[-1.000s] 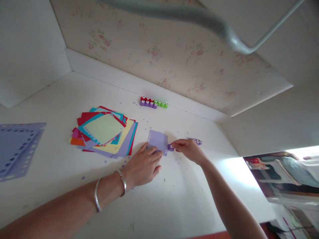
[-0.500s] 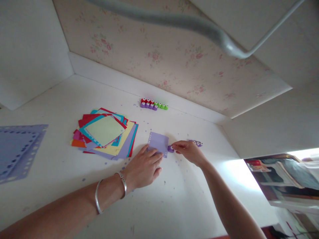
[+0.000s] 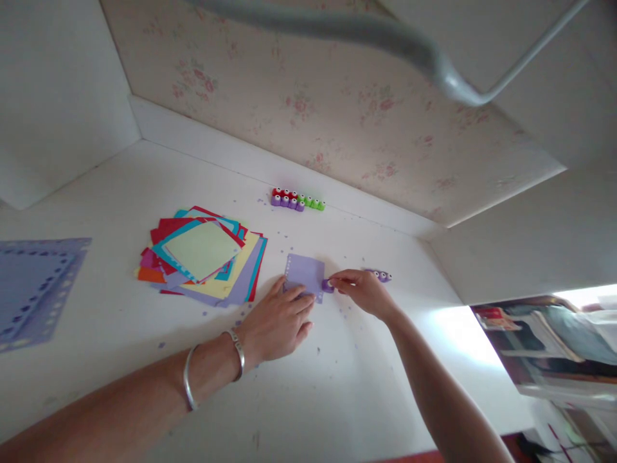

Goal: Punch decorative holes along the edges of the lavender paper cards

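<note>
A small lilac paper square [image 3: 304, 273] with punched holes along its edges lies flat on the white desk [image 3: 120, 186]. My left hand [image 3: 277, 321] presses its fingers down on the paper's near edge. My right hand [image 3: 361, 290] pinches a small purple hole punch [image 3: 328, 285] against the paper's right edge. Just behind my right hand lie more purple punches [image 3: 382, 276].
A fanned stack of coloured paper squares [image 3: 202, 254] lies to the left of the lilac piece. A row of red, purple and green punches [image 3: 296, 199] stands near the back wall. A large lilac sheet with punched borders [image 3: 31, 286] lies far left. Tiny paper dots litter the desk.
My right hand has slid the purple punch slightly left onto the paper's right edge. My left hand stays pressed on the paper.
</note>
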`<state>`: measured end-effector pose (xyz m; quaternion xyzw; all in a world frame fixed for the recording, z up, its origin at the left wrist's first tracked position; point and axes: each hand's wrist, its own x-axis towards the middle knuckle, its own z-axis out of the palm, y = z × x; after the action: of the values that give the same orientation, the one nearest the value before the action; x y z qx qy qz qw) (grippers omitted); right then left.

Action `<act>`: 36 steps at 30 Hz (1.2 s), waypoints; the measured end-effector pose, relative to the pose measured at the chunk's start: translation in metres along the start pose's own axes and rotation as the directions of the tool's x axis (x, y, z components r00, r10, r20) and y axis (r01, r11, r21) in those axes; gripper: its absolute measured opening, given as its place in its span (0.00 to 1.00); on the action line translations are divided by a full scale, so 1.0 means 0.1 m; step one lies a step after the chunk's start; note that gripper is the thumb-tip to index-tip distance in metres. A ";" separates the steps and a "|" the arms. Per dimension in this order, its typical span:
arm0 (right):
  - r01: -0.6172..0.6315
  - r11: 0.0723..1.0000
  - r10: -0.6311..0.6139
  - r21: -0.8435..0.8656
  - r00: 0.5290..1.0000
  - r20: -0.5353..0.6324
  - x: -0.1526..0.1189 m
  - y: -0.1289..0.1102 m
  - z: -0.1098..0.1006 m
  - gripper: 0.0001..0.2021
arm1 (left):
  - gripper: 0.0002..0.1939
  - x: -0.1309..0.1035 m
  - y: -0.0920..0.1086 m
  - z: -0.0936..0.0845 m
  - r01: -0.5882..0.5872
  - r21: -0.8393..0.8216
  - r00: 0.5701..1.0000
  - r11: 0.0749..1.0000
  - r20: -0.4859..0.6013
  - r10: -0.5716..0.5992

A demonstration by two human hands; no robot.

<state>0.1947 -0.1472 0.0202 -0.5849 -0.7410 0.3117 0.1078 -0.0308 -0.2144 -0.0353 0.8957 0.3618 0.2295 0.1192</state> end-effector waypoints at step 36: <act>0.084 0.971 -0.075 0.226 0.996 -0.049 -0.03 0.11 0.17 0.08 | 0.16 -0.02 0.04 0.07 -0.027 0.076 0.999 0.997 -0.037 0.030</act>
<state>0.1958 -0.1539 0.0010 -0.5447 -0.7210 0.3780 0.2015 -0.0265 -0.2194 -0.0401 0.9000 0.3596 0.2346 0.0751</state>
